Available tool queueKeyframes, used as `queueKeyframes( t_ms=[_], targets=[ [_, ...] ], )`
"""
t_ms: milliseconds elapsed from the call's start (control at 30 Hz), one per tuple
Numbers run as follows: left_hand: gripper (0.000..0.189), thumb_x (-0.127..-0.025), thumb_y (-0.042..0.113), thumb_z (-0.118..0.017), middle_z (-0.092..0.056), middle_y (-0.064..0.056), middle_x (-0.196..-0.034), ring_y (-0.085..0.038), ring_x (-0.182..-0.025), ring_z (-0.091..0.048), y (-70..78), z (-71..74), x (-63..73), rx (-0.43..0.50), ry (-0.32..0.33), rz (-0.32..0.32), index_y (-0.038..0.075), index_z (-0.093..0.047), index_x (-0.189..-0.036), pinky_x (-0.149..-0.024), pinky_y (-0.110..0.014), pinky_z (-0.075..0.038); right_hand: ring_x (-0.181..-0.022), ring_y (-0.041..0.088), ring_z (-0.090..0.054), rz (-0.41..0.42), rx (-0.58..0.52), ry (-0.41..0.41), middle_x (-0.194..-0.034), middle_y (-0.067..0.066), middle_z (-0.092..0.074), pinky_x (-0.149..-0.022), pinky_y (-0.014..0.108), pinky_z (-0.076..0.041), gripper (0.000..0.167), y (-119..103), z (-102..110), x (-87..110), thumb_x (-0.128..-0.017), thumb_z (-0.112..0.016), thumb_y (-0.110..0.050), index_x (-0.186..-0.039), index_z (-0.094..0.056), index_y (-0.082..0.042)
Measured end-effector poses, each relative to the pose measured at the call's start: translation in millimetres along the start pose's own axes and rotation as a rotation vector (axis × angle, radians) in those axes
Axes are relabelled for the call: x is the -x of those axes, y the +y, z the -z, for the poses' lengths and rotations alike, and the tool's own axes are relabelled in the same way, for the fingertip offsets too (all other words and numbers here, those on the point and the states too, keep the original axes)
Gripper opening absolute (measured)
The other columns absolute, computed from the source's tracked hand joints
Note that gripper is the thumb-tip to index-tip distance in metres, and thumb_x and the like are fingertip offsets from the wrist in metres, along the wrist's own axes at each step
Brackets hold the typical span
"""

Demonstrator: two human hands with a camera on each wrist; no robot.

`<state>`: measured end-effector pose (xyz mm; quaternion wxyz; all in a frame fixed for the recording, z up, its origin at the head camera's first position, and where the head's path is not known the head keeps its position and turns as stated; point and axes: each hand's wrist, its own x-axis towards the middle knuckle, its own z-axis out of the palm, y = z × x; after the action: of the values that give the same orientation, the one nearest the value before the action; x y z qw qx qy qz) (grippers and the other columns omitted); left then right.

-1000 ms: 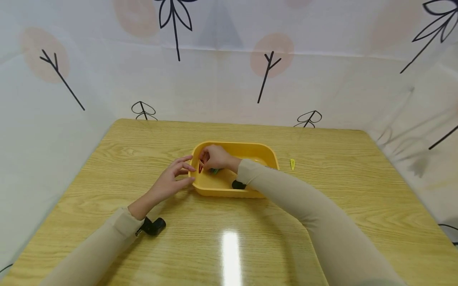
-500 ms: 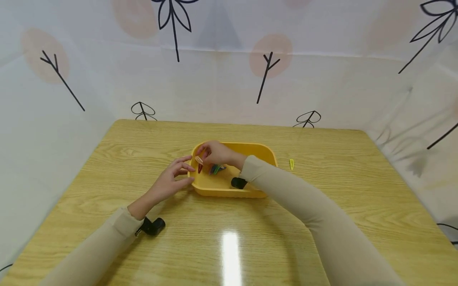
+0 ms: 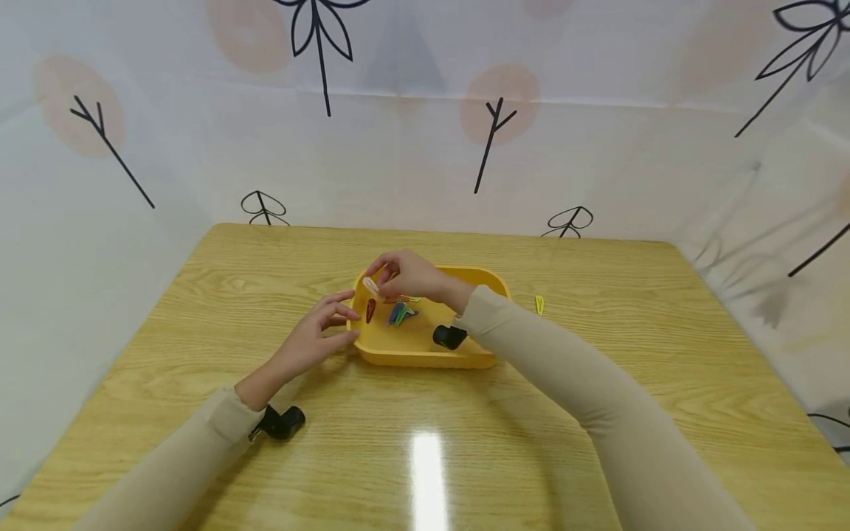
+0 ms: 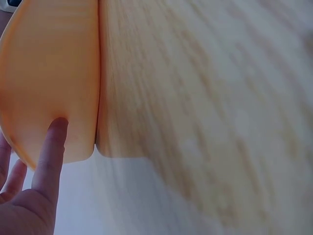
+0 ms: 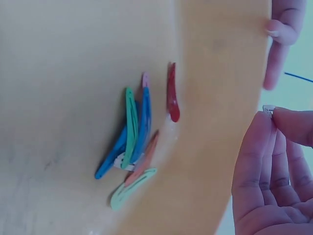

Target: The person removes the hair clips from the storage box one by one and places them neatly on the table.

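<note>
one pinched pale clip point(image 3: 370, 285), smooth rounded tray point(image 3: 401, 342)

A yellowish wood-grain desk point(image 3: 664, 317) spreads beneath the right grip point(image 3: 413, 276). Beyond that grip hangs white cloth point(image 3: 412, 169) with black plant outlines point(image 3: 491, 136) and pinkish ovals point(image 3: 521, 92).

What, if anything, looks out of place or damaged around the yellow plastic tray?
One tapered yellow hair clip lies alone on the wood-grain table, right of the yellow plastic tray. It looks odd because the other visible clips lie inside, except the slim pale one pinched in the right hand. No damage stands out.
</note>
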<state>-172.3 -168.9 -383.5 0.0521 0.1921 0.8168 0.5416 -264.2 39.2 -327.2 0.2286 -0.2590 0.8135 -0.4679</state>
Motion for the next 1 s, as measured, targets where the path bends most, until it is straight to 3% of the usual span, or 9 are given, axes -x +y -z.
queueKeyframes(
  t_ms=[633, 867, 1000],
  targets=[
    [0.024, -0.088, 0.012, -0.064, -0.03, -0.01, -0.146, -0.038, -0.116, -0.047, 0.9, -1.5, 0.7, 0.004, 0.007, 0.002, -0.003, -0.057, -0.106, -0.093, -0.046, -0.045, -0.08, 0.024, -0.061, 0.063, -0.12, 0.097, -0.089, 0.013, -0.059, -0.081, 0.042, -0.052, 0.03, -0.9, 23.7, 35.4, -0.086, -0.063, 0.0, -0.115, -0.057, -0.002],
    [0.025, -0.088, 0.013, -0.065, -0.03, -0.01, -0.146, -0.038, -0.115, -0.047, 0.6, -1.6, 1.2, 0.011, 0.004, -0.007, -0.003, -0.058, -0.107, -0.092, -0.044, -0.047, -0.08, 0.026, -0.062, 0.055, -0.173, 0.143, -0.09, 0.015, -0.058, -0.083, 0.049, -0.05, 0.032, 2.1, 32.0, 52.3, -0.085, -0.062, 0.003, -0.117, -0.057, -0.001],
    [0.024, -0.088, 0.012, -0.065, -0.03, -0.01, -0.146, -0.038, -0.115, -0.047, 1.2, -1.9, 2.0, 0.004, 0.008, -0.007, -0.002, -0.058, -0.106, -0.092, -0.045, -0.046, -0.082, 0.028, -0.061, 0.047, -0.187, 0.167, -0.092, 0.016, -0.058, -0.082, 0.046, -0.052, 0.034, 2.0, 36.8, 62.2, -0.085, -0.062, 0.004, -0.118, -0.056, 0.001]
  ],
)
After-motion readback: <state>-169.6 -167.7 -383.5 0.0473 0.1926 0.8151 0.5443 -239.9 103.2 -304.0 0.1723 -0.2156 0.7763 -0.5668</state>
